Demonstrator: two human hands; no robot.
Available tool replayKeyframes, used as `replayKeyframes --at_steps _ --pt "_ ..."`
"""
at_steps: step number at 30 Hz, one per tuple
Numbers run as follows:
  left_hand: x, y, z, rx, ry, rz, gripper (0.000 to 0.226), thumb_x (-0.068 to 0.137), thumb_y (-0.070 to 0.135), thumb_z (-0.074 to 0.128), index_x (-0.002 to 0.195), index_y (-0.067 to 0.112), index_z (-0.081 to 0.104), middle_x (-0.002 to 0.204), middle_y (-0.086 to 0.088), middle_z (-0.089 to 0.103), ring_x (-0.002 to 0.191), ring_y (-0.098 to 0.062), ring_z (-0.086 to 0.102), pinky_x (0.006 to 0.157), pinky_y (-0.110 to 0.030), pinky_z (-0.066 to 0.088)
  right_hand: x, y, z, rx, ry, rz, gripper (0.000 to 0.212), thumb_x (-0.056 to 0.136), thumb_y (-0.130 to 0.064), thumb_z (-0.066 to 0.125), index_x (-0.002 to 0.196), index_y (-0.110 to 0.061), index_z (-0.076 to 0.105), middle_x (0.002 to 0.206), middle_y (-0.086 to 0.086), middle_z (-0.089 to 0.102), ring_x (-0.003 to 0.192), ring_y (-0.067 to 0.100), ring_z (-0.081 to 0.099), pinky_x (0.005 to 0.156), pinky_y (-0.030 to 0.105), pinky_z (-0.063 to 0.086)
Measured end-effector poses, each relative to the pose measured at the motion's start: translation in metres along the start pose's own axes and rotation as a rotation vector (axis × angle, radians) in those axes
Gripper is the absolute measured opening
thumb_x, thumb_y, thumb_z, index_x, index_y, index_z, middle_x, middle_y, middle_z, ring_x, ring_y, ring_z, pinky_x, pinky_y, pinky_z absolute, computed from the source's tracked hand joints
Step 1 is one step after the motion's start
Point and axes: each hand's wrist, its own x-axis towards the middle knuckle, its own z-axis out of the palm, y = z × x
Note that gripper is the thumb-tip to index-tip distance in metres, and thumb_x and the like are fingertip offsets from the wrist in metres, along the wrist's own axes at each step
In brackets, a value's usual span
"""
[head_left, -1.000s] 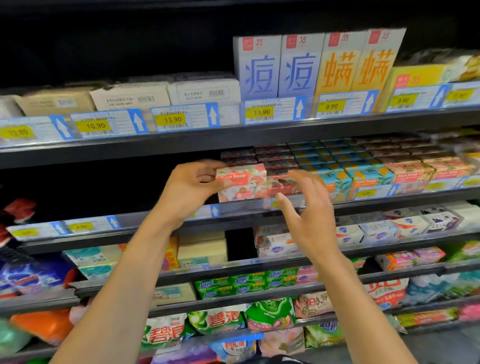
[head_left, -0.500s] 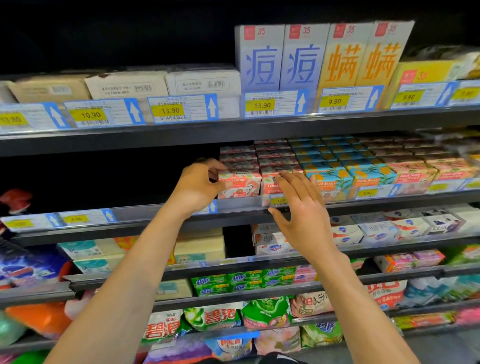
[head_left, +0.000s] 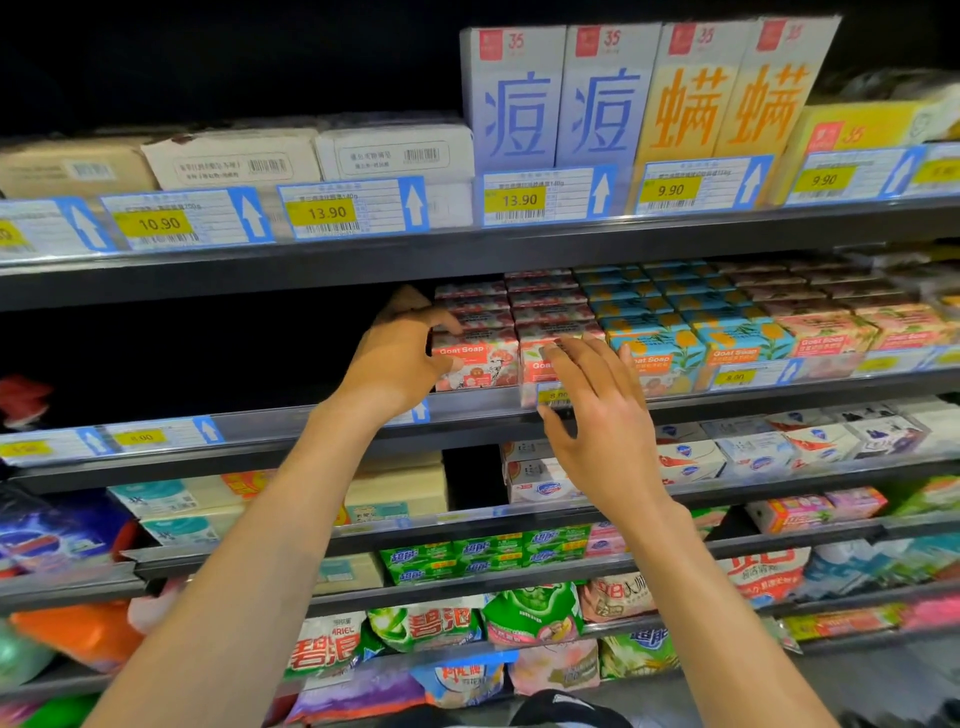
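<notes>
Currently the left hand (head_left: 400, 358) grasps the red-and-white cardboard Goat Soap box (head_left: 480, 366) at the front left end of the soap row on the grey metal middle shelf (head_left: 270, 456). Its fingers curl over the top edge and the thumb lies against the front face, a grip that suits seating the box flush behind the clear plastic price rail (head_left: 478, 400). The right hand (head_left: 602, 415) is released, with fingers straight and spread. Its fingertips sit at the face of the adjacent red Goat Soap box (head_left: 531, 374), probably to steady that column, though contact cannot be confirmed. Boxes stand label-forward, grouped by colour, for legibility.
</notes>
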Motion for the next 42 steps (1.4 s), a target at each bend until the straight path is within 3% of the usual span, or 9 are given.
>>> replayKeyframes --at_steps 6,11,13,17,20,24,28,34,42 --pt "0.000 -0.003 -0.001 0.018 -0.019 0.069 0.030 0.090 0.030 0.077 0.117 0.030 0.066 0.131 0.008 0.056 0.117 -0.017 0.056 0.101 -0.032 0.050 0.000 -0.002 0.000 -0.007 -0.010 0.020 0.059 0.091 -0.021 0.076 0.146 -0.013 0.055 0.149 0.007 0.054 0.146 0.030 0.043 0.127 0.052 0.024" --pt "-0.003 0.002 -0.003 0.073 -0.019 0.064 0.031 0.092 0.033 0.073 0.121 0.032 0.062 0.135 0.011 0.052 0.117 -0.017 0.056 0.095 -0.036 0.053 0.000 -0.007 -0.002 -0.037 -0.060 0.055 0.061 0.093 -0.022 0.073 0.150 -0.014 0.051 0.154 0.007 0.050 0.151 0.030 0.037 0.127 0.053 0.024" --pt "-0.010 0.006 -0.004 0.147 -0.036 0.039 0.034 0.097 0.034 0.066 0.130 0.034 0.059 0.141 0.011 0.052 0.117 -0.019 0.058 0.094 -0.040 0.055 -0.002 -0.011 -0.005 -0.050 -0.098 0.074 0.065 0.095 -0.022 0.071 0.155 -0.014 0.045 0.160 0.008 0.044 0.156 0.029 0.028 0.128 0.052 0.024" --pt "-0.036 0.008 -0.002 0.217 0.056 0.014 0.038 0.101 0.030 0.054 0.139 0.023 0.057 0.131 -0.007 0.062 0.117 -0.032 0.056 0.090 -0.043 0.052 -0.014 -0.025 -0.013 -0.105 -0.174 0.105 0.081 0.095 -0.025 0.069 0.164 -0.016 0.027 0.172 0.012 0.018 0.161 0.031 0.008 0.128 0.054 0.021" --pt "-0.058 0.004 -0.001 0.249 0.179 0.195 0.044 0.091 0.022 0.066 0.134 0.013 0.060 0.135 -0.011 0.059 0.117 -0.035 0.053 0.096 -0.049 0.052 -0.026 -0.039 -0.020 -0.111 -0.161 0.153 0.084 0.092 -0.020 0.072 0.163 -0.015 0.029 0.172 0.012 0.018 0.160 0.032 0.012 0.128 0.053 0.022" --pt "-0.076 0.002 -0.004 0.273 0.091 0.346 0.056 0.090 0.025 0.065 0.142 0.010 0.052 0.148 -0.014 0.049 0.137 -0.036 0.044 0.120 -0.053 0.033 -0.035 -0.053 -0.030 -0.156 -0.188 0.214 0.077 0.092 -0.023 0.073 0.160 -0.015 0.037 0.171 0.012 0.023 0.160 0.032 0.016 0.128 0.053 0.022" --pt "-0.084 0.012 -0.003 0.280 -0.021 0.435 0.065 0.092 0.033 0.063 0.151 0.015 0.044 0.153 -0.010 0.043 0.145 -0.034 0.036 0.126 -0.054 0.020 -0.042 -0.057 -0.042 -0.238 -0.234 0.314 0.070 0.095 -0.034 0.069 0.157 -0.015 0.041 0.169 0.012 0.027 0.159 0.033 0.018 0.128 0.052 0.022" --pt "-0.092 0.046 0.016 0.174 -0.077 0.587 0.056 0.091 0.030 0.056 0.145 0.013 0.052 0.148 -0.009 0.048 0.138 -0.033 0.042 0.117 -0.050 0.037 -0.068 -0.048 -0.069 -0.340 -0.275 0.459 0.076 0.096 -0.040 0.064 0.161 -0.018 0.033 0.168 0.011 0.029 0.155 0.033 0.025 0.130 0.049 0.015" --pt "-0.102 0.113 0.081 0.132 -0.245 0.696 0.058 0.087 0.030 0.054 0.143 0.012 0.053 0.145 -0.012 0.054 0.134 -0.035 0.047 0.115 -0.056 0.039 -0.142 -0.001 -0.132 -0.412 -0.302 0.739 0.068 0.093 -0.041 0.058 0.155 -0.016 0.044 0.159 0.012 0.042 0.148 0.036 0.037 0.124 0.053 0.027"
